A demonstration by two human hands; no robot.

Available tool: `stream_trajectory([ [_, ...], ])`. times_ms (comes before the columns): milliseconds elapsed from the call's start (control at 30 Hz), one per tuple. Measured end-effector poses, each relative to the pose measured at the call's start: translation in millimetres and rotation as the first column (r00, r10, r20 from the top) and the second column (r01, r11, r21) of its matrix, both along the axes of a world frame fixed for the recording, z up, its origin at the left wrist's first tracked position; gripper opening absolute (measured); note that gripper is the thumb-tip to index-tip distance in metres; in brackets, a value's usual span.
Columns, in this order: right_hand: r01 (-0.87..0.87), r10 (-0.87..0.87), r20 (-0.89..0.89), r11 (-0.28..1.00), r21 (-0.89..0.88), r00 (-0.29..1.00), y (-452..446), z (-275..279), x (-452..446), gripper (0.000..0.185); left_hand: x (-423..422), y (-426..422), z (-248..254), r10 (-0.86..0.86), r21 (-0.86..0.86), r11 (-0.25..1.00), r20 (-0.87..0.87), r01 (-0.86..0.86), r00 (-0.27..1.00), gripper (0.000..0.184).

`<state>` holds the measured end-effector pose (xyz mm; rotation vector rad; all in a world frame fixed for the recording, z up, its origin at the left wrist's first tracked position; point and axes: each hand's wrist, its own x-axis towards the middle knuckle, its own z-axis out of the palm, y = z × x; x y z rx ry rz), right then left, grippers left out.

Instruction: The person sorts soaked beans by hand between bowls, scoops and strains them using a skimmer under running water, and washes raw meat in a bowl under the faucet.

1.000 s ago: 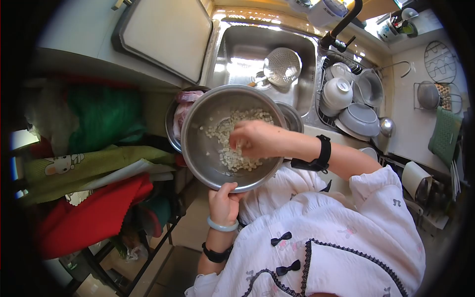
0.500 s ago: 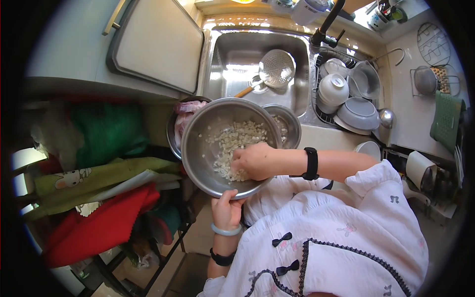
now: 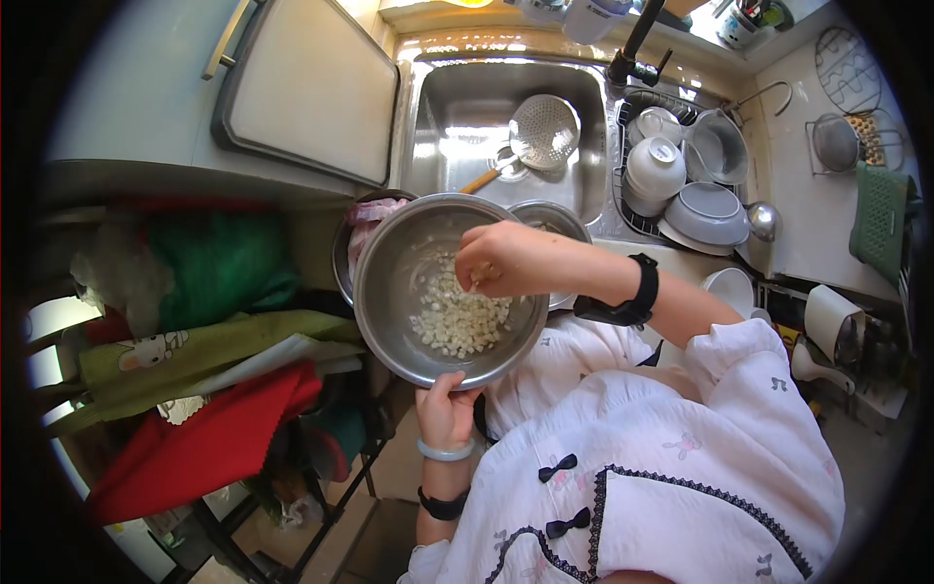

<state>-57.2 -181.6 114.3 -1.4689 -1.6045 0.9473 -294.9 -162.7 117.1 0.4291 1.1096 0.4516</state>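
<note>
A large steel bowl (image 3: 387, 292) is held tilted in front of the sink, with a heap of small chopped white pieces (image 3: 455, 326) on its bottom. My left hand (image 3: 448, 411) grips the near rim, thumb over the edge and fingers out of sight below. Above the heap, inside the bowl's outline, my right hand (image 3: 511, 258) is closed with the fingertips gathered around some pieces. A smaller steel bowl (image 3: 574, 226) is partly hidden behind my right forearm. Raw pinkish meat (image 3: 377, 210) sits in another bowl (image 3: 341, 255) to the left, partly covered by the large one.
In the sink (image 3: 428, 127) lies a skimmer (image 3: 545, 133) with a wooden handle. A dish rack (image 3: 626, 195) at right holds white bowls (image 3: 656, 167). A white cutting board (image 3: 311, 92) is at the upper left. Red cloth (image 3: 209, 438) and bags hang on the left.
My right hand has risen from the chopped pieces and moved slightly up and right, fingers closed. The pieces lie in a tighter heap. My left hand stays on the rim.
</note>
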Motion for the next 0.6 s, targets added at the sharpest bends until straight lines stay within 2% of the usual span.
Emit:
stream_trajectory([
  [167, 0.15, -0.153, -0.084, 0.988, -0.045, 0.985, -20, 18, 34, 0.015, -9, -1, -8, 0.013, -0.014, 1.0, 0.007, -0.013, 1.0, 0.04],
  [300, 0.239, -0.256, -0.111, 0.96, -0.143, 0.96, -41, -4, 56, 0.015, -9, -2, -7, 0.024, -0.007, 1.0, 0.001, -0.024, 1.0, 0.04],
  [367, 0.285, -0.278, 0.06, 0.941, -0.181, 0.959, -51, -27, 59, 0.015, -10, -2, -8, 0.029, 0.003, 1.0, -0.003, -0.029, 1.0, 0.041],
  [500, 0.231, -0.214, 0.09, 0.929, -0.288, 0.973, -61, -68, 48, 0.019, -10, -1, -5, 0.041, 0.012, 0.999, -0.01, -0.041, 0.999, 0.044],
  [600, 0.2, -0.173, 0.186, 0.97, -0.137, 0.967, -65, -82, 39, 0.026, -11, 1, -3, 0.035, 0.01, 0.999, -0.015, -0.035, 0.999, 0.045],
])
